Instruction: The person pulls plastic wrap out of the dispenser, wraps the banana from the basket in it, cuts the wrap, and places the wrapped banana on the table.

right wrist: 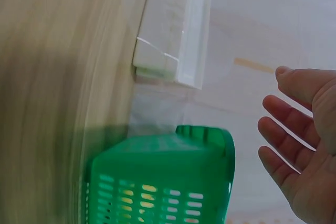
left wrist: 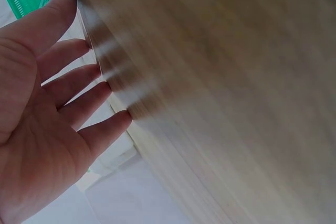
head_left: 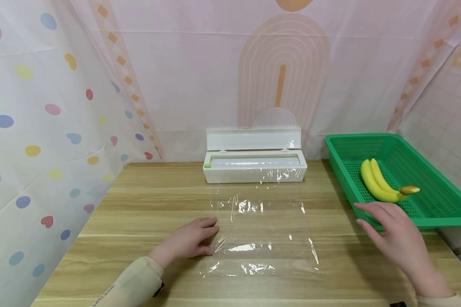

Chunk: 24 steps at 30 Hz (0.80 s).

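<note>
A sheet of clear plastic wrap (head_left: 261, 230) lies spread on the wooden table, running out from a white wrap dispenser box (head_left: 255, 174) whose lid stands raised. My left hand (head_left: 188, 238) rests at the sheet's left edge; in the left wrist view its fingertips (left wrist: 122, 116) touch the table side by side. My right hand (head_left: 397, 238) hovers in the air beside the near left corner of a green basket (head_left: 339, 187), fingers loosely bent and holding nothing. Two yellow bananas (head_left: 376, 181), joined at the stem, lie inside that basket.
A small green slider (head_left: 207, 165) sits at the left end of the dispenser. Patterned cloth (head_left: 192, 76) hangs behind the table and along both sides. Bare wooden tabletop (head_left: 138, 204) extends left of the wrap.
</note>
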Each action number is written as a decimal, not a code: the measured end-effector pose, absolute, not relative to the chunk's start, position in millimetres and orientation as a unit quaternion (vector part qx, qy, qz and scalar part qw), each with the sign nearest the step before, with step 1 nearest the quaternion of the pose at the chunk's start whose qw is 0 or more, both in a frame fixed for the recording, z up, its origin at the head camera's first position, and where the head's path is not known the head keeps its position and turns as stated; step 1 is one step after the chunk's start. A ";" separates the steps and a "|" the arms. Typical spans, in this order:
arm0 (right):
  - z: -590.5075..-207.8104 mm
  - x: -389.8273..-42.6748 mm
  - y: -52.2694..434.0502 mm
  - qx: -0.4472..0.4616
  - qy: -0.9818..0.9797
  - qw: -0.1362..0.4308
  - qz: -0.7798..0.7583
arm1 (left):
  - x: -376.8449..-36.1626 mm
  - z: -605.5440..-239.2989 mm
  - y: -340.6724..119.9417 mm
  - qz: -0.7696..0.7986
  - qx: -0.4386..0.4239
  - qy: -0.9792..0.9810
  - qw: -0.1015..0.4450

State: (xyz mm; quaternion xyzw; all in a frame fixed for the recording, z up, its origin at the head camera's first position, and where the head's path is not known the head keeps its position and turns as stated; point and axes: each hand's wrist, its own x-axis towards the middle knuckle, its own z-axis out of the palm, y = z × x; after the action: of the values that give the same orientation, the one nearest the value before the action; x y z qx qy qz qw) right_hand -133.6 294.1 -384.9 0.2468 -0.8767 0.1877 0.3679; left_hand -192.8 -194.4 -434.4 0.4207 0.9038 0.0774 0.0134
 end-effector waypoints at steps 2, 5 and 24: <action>-383.7 -134.3 297.3 0.241 -0.877 0.370 0.190 | -192.9 -434.7 -194.6 0.077 0.421 0.904 0.013; -382.7 -135.1 302.1 0.231 -0.878 0.372 0.194 | -192.8 -435.7 -195.1 0.077 0.420 0.904 0.012; -368.0 -139.0 335.5 0.143 -0.885 0.403 0.184 | -192.3 -436.2 -195.5 0.081 0.427 0.901 0.003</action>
State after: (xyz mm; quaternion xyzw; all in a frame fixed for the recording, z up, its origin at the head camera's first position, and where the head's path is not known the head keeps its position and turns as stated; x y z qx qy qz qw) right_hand -139.0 335.5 -368.0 0.1425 -0.8850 0.1843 0.4031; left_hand -192.3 -195.5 -436.2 0.4265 0.9009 0.0805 0.0031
